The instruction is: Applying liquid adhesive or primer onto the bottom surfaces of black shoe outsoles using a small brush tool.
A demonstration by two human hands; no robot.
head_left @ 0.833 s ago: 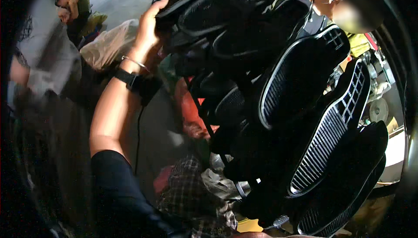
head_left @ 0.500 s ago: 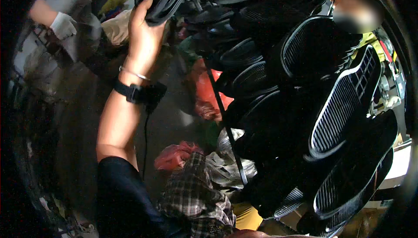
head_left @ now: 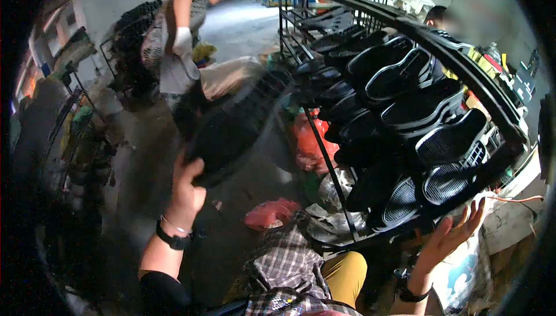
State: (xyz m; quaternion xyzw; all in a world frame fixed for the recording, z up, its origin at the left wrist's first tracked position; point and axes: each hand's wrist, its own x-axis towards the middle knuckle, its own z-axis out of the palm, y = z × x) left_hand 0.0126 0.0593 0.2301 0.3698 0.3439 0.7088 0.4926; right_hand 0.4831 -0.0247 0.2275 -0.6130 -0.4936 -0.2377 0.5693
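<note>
My left hand (head_left: pixel 186 193) grips the near end of a black shoe sole (head_left: pixel 234 128), its thumb on the edge. The sole is smeared by motion and held up over the floor, left of a black metal rack (head_left: pixel 489 99). Rows of similar black soles (head_left: pixel 449 142) lie on the rack, several with ribbed faces showing. My right hand (head_left: pixel 447 245) is raised by the rack's near right corner, fingers spread, holding nothing. Whether its fingertips touch the rack, I cannot tell.
A person (head_left: pixel 184 35) with a white glove stands at the far left. Another person's head (head_left: pixel 435 15) shows behind the rack. Red plastic bags (head_left: pixel 272 213) and clear plastic (head_left: pixel 333 223) lie below and beside the rack. Dark piled goods (head_left: pixel 136 41) stand along the left wall.
My left hand, with the sole, appears lower and nearer in the picture. My right hand has come into view beside the rack. The view has tilted up, showing more of the room.
</note>
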